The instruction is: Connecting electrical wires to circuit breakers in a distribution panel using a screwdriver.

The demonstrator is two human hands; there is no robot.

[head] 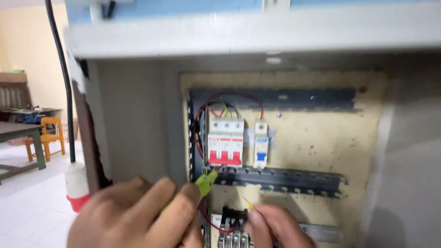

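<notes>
An open grey electrical cabinet (133,119) holds a beige back panel (317,142). On it sit a white three-pole breaker with red levers (225,141) and a smaller white breaker with a blue lever (260,143). My left hand (133,216) grips a yellow-green tool (205,181) whose tip points up toward the red levers. My right hand (275,227) is low on the panel, pinching a thin yellow wire (248,203) beside a black terminal block (232,227). Red and yellow wires (216,104) loop above the breakers.
Grey slotted cable ducts (280,178) run across the panel above and below the breakers. A black cable (62,78) hangs at the left, ending in a red and white plug (77,186). Farther left stand an orange chair (48,135) and a table (18,138) on a white tiled floor.
</notes>
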